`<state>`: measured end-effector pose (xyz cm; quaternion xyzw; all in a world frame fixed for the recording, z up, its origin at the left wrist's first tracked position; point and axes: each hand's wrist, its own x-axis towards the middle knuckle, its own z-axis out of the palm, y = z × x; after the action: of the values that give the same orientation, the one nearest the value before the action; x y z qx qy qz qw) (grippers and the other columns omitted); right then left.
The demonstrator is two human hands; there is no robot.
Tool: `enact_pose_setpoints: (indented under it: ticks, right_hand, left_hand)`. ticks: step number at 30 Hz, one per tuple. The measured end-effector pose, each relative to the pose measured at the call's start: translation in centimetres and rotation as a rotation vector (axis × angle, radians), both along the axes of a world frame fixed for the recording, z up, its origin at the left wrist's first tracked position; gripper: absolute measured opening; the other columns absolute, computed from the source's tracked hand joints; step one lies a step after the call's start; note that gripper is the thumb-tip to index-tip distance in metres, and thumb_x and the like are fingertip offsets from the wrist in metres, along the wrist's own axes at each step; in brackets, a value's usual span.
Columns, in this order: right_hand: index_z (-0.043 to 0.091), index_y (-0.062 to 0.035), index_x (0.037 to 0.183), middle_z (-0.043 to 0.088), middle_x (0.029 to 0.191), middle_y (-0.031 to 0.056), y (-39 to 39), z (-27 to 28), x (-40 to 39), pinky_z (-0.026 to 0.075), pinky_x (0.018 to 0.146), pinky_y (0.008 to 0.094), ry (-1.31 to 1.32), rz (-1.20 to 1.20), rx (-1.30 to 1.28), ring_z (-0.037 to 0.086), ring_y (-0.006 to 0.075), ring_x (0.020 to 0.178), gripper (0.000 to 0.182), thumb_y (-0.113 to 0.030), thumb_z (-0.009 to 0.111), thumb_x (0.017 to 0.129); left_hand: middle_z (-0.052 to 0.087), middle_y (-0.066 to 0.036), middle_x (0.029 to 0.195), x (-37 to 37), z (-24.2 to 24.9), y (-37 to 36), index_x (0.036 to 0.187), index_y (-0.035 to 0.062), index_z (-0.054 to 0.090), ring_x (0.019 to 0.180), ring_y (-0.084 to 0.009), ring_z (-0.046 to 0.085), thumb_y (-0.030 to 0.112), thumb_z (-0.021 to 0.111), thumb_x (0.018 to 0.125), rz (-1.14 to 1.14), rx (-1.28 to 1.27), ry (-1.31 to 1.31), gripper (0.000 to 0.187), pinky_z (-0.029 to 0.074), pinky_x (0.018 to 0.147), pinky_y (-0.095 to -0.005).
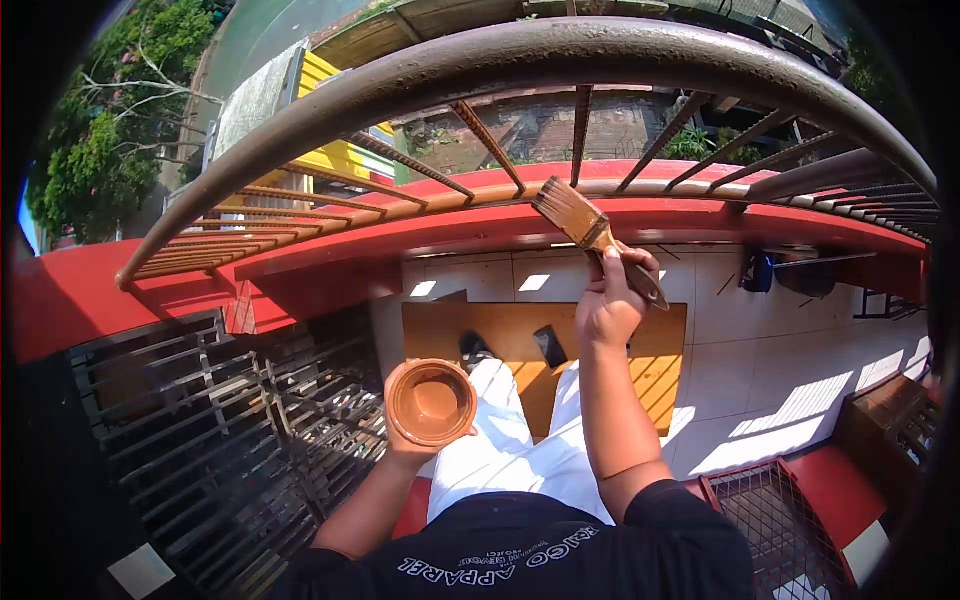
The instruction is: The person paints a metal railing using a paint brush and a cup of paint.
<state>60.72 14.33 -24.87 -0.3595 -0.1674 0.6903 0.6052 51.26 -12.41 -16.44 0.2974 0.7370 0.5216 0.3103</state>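
My right hand point(618, 295) is closed round the handle of a paintbrush point(580, 218), its brown-stained bristles pointing up and left. The bristle tips overlap the lower rail of a curved metal railing point(560, 50) in this view. In my left hand point(408, 440) is a small round clay pot point(432, 402), held upright at waist height. Brown liquid shows at the bottom of the pot. Thin twisted bars run between the railing's thick top pipe and its lower rail.
A red ledge point(480, 212) runs beneath the railing. Below me lie a wooden board point(655, 350) with a phone point(549, 346) on it, and white floor tiles point(740, 370). Dark metal grilles point(190, 420) stand at left, a wire rack point(775, 520) at lower right.
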Motion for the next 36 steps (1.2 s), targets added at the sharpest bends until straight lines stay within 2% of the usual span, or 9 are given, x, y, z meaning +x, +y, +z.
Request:
enact_pose_setpoints:
  ticks: [4, 8, 15, 19, 23, 26, 31, 35, 36]
  right_hand:
    - [0.053, -0.006, 0.095, 0.058, 0.098, 0.0106, 0.3, -2.6, -7.3, 0.053, 0.083, 0.0333, -0.415, -0.209, 0.628, 0.064, 0.0234, 0.092, 0.029, 0.008, 0.073, 0.08]
    - [0.052, -0.0037, 0.093, 0.056, 0.096, 0.0109, -1.6, -11.2, -7.7, 0.054, 0.084, 0.0342, -0.743, -0.15, 0.502, 0.065, 0.0239, 0.091, 0.024, 0.009, 0.07, 0.083]
    - [0.047, -0.0053, 0.096, 0.054, 0.101, 0.014, -1.7, -6.7, -8.7, 0.052, 0.089, 0.0351, -0.606, -0.267, 0.723, 0.061, 0.0234, 0.096, 0.028, 0.013, 0.064, 0.084]
    - [0.051, -0.0044, 0.096, 0.056, 0.099, 0.0083, -2.9, -14.3, -8.5, 0.049, 0.093, 0.033, -0.51, -0.2, 0.23, 0.062, 0.0196, 0.099, 0.02, 0.005, 0.067, 0.089]
    - [0.052, -0.0025, 0.094, 0.057, 0.096, 0.0099, -2.8, -10.1, -10.4, 0.052, 0.087, 0.0334, -0.538, -0.269, 0.258, 0.063, 0.0203, 0.093, 0.019, 0.008, 0.067, 0.087]
    - [0.052, -0.0029, 0.095, 0.056, 0.099, 0.0111, -3.2, -5.1, -10.8, 0.052, 0.083, 0.0292, -0.087, -0.34, 0.356, 0.062, 0.0194, 0.094, 0.021, 0.01, 0.066, 0.086]
    - [0.052, -0.0026, 0.097, 0.062, 0.094, 0.0077, -2.5, -14.8, -9.6, 0.052, 0.082, 0.0298, -0.354, -0.274, -0.043, 0.062, 0.0137, 0.09, 0.015, 0.002, 0.065, 0.092]
    - [0.051, -0.0049, 0.097, 0.057, 0.097, 0.01, -3.2, -8.9, -9.6, 0.05, 0.09, 0.0317, -0.582, -0.192, 0.299, 0.062, 0.0183, 0.095, 0.022, 0.008, 0.066, 0.088]
    - [0.05, -0.0055, 0.097, 0.054, 0.098, 0.01, -3.6, -7.4, -9.8, 0.049, 0.092, 0.0322, -0.373, -0.215, 0.317, 0.06, 0.0188, 0.095, 0.023, 0.011, 0.064, 0.087]
  left_hand:
    - [0.059, -0.012, 0.122, -3.8, -2.8, -1.1, 0.14, 0.004, 0.028, 0.11, -0.025, 0.062, 0.029, 0.099, 0.054, -0.127, -0.112, 0.194, 0.114, 0.051, 0.098, -0.0375]
    - [0.056, -0.013, 0.125, -7.0, -5.2, -4.2, 0.139, 0.0054, 0.029, 0.113, -0.0245, 0.06, 0.026, 0.1, 0.052, -0.128, -0.218, 0.24, 0.114, 0.05, 0.098, -0.0395]
    - [0.054, -0.011, 0.126, -8.7, -8.1, -5.1, 0.137, 0.006, 0.031, 0.113, -0.0245, 0.059, 0.026, 0.099, 0.054, 0.01, -0.218, 0.093, 0.109, 0.048, 0.099, -0.0389]
    - [0.054, -0.01, 0.129, -8.9, -8.3, -4.9, 0.14, 0.0102, 0.031, 0.116, -0.0233, 0.058, 0.018, 0.099, 0.055, -0.102, -0.194, 0.131, 0.109, 0.049, 0.1, -0.0397]
    - [0.052, -0.011, 0.129, -8.5, -9.0, -5.3, 0.139, 0.008, 0.032, 0.118, -0.0239, 0.055, 0.025, 0.098, 0.057, -0.104, -0.235, 0.104, 0.107, 0.047, 0.101, -0.0406]
    - [0.05, -0.012, 0.128, -8.5, -8.9, -4.4, 0.138, 0.0057, 0.032, 0.118, -0.0247, 0.054, 0.032, 0.098, 0.056, -0.093, -0.258, 0.114, 0.109, 0.045, 0.102, -0.0406]
    - [0.057, -0.01, 0.131, -7.8, -8.2, -3.4, 0.14, 0.0121, 0.038, 0.117, -0.0225, 0.059, 0.009, 0.098, 0.055, -0.1, -0.131, 0.02, 0.104, 0.053, 0.098, -0.0397]
    - [0.056, -0.009, 0.132, -8.4, -10.4, -5.2, 0.142, 0.0112, 0.037, 0.118, -0.0214, 0.058, 0.008, 0.099, 0.051, -0.093, -0.168, 0.055, 0.11, 0.052, 0.1, -0.0378]
    - [0.056, -0.009, 0.132, -8.6, -10.8, -5.5, 0.142, 0.0109, 0.037, 0.118, -0.021, 0.058, 0.008, 0.099, 0.051, -0.084, -0.191, 0.07, 0.11, 0.051, 0.1, -0.0373]
